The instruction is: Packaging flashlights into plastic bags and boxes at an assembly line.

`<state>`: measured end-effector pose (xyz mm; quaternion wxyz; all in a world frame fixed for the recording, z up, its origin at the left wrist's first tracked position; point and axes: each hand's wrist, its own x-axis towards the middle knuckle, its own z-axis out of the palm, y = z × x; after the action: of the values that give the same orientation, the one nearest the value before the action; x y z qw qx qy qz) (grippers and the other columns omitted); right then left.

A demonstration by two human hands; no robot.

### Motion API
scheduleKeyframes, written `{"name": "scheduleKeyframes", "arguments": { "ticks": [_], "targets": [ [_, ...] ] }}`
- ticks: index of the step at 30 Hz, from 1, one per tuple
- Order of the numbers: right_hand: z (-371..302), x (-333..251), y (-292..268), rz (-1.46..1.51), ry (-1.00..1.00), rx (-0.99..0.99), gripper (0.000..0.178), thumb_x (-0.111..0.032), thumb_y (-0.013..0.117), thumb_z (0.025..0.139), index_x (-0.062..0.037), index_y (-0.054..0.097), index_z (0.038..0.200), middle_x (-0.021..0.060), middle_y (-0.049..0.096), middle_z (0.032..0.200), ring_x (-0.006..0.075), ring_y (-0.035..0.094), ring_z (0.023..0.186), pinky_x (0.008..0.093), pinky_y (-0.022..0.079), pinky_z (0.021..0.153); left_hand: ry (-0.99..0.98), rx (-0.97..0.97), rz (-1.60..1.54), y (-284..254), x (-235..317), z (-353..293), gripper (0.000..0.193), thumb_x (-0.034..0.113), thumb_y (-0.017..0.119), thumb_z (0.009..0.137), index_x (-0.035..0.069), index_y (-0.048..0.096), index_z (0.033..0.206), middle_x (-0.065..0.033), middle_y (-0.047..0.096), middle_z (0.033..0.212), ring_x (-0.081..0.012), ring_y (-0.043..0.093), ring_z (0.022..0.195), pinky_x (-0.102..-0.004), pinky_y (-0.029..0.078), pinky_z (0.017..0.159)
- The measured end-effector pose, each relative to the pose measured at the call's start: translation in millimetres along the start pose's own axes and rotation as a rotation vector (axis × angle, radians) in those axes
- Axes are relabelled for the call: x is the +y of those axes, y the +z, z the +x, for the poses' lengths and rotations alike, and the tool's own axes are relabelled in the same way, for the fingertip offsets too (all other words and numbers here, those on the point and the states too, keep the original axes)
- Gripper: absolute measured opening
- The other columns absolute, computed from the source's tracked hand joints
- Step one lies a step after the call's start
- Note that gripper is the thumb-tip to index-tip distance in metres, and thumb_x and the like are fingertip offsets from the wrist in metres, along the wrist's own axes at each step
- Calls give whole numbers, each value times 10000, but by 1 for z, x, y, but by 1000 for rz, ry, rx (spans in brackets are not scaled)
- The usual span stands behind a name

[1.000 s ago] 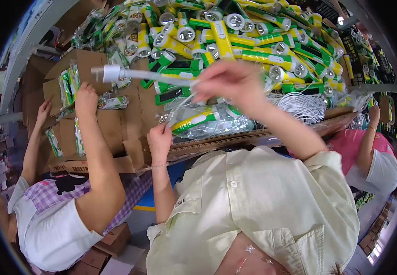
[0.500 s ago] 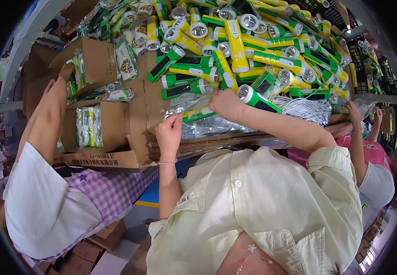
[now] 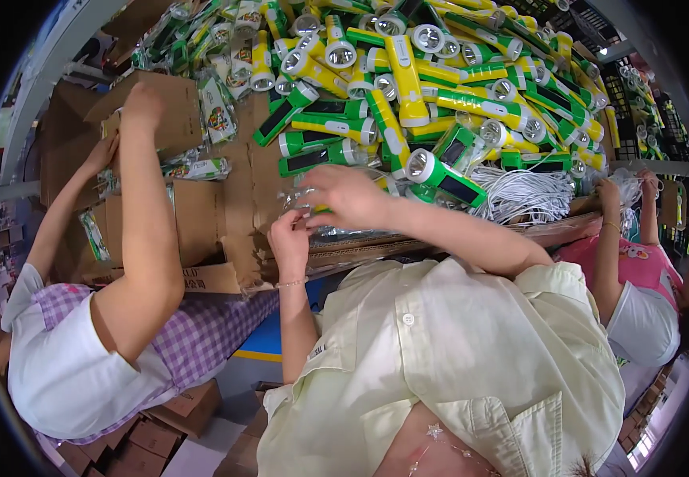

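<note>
My left hand (image 3: 287, 240) is at the front edge of the cardboard-lined bench, its fingertips pinched on a clear plastic bag (image 3: 287, 195). Over that bag, almost touching the left fingertips, reaches my right hand (image 3: 346, 197), its fingers bent but apart. A green and yellow piece shows under the right palm, mostly hidden. Beyond my hands lies a heap of green and yellow flashlights (image 3: 408, 79). The closest are a green one with a dark panel (image 3: 449, 181) and a green one lying flat (image 3: 317, 157).
A bundle of white cables (image 3: 523, 193) lies right of my hands. On the left a co-worker's arms (image 3: 142, 207) reach over open cardboard boxes (image 3: 197, 222) with bagged flashlights. Another co-worker's hands (image 3: 611, 195) handle clear plastic at the right. A metal rail (image 3: 670, 169) runs there.
My right hand has moved left along the bag to the left hand, and its fingers have spread. My left hand has barely shifted. The left co-worker's arm has swung up across the boxes.
</note>
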<state>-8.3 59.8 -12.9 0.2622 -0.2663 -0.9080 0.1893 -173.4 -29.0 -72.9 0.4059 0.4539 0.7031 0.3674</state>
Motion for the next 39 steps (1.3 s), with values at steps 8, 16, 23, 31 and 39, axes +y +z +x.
{"name": "scheduleKeyframes", "arguments": {
  "ticks": [8, 16, 23, 31, 39],
  "targets": [
    [1, 6, -8, 254, 25, 126, 136, -228, 713, 733, -156, 623, 805, -23, 603, 788, 171, 590, 799, 493, 315, 995, -52, 67, -173, -14, 80, -14, 72, -42, 611, 791, -55, 609, 861, -25, 603, 816, -104, 584, 679, -202, 430, 501],
    [14, 32, -55, -32, -75, 158, 113, -131, 664, 750, -140, 553, 772, -32, 566, 759, 163, 590, 817, 543, 268, 1034, 361, 218, -140, -57, 135, 11, 76, 25, 632, 811, 14, 568, 773, -30, 586, 846, -76, 515, 657, -203, 428, 595],
    [6, 84, -72, -216, 318, 364, 129, -176, 633, 797, -127, 601, 912, 3, 613, 839, 226, 594, 866, 481, 323, 1001, 320, 356, -296, -79, 183, 100, 112, 122, 555, 911, 20, 511, 891, -89, 615, 848, -137, 626, 591, -214, 434, 475],
    [-55, 24, 0, -114, 262, -305, 229, -124, 628, 708, -63, 612, 929, 84, 567, 903, 243, 600, 842, 357, 496, 586, 635, 582, -337, -107, 186, 281, 301, 97, 630, 829, -64, 503, 1050, -104, 615, 958, -201, 632, 792, -292, 503, 703],
    [-68, 37, 34, -636, 286, -498, 201, -136, 573, 722, -50, 605, 901, 87, 537, 933, 213, 549, 885, 278, 501, 593, 380, 246, 5, -70, 126, 228, 264, 76, 649, 804, -7, 615, 1053, -90, 648, 985, -163, 621, 797, -243, 473, 730]
  ]
}}
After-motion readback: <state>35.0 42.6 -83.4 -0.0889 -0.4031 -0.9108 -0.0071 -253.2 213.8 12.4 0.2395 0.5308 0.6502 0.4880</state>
